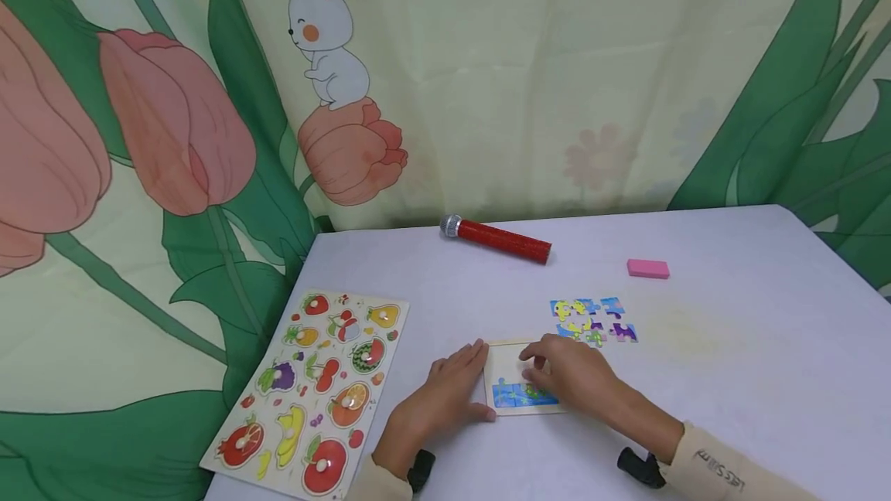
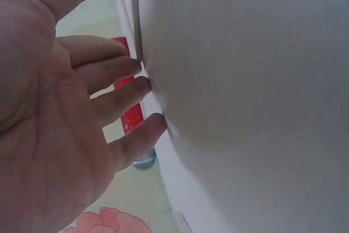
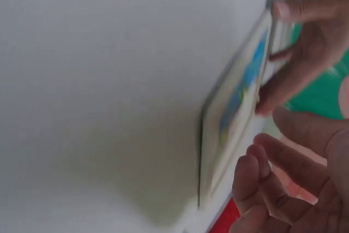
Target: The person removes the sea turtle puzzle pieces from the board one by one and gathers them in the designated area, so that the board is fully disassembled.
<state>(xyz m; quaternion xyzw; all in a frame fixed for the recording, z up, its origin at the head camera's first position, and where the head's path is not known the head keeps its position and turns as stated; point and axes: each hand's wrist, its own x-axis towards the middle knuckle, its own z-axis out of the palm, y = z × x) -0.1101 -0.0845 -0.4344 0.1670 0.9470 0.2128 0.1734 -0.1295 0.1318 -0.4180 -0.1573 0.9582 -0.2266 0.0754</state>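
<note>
Blue pieces (image 1: 511, 396) line the board's (image 1: 503, 362) visible bottom row; area above looks bare, loose pieces (image 1: 572, 308) beyond remain unplaced. Left hand (image 1: 447, 389) touches left edge, fingers straight; right hand (image 1: 574, 373) over board, fingers loosely bent, apparently holding nothing.

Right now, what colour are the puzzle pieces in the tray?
Those puzzle pieces are mostly blue with some green, seen best in the head view.

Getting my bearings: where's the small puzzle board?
In the head view, the small puzzle board lies low, right of centre, with the left hand at its left edge.
</note>
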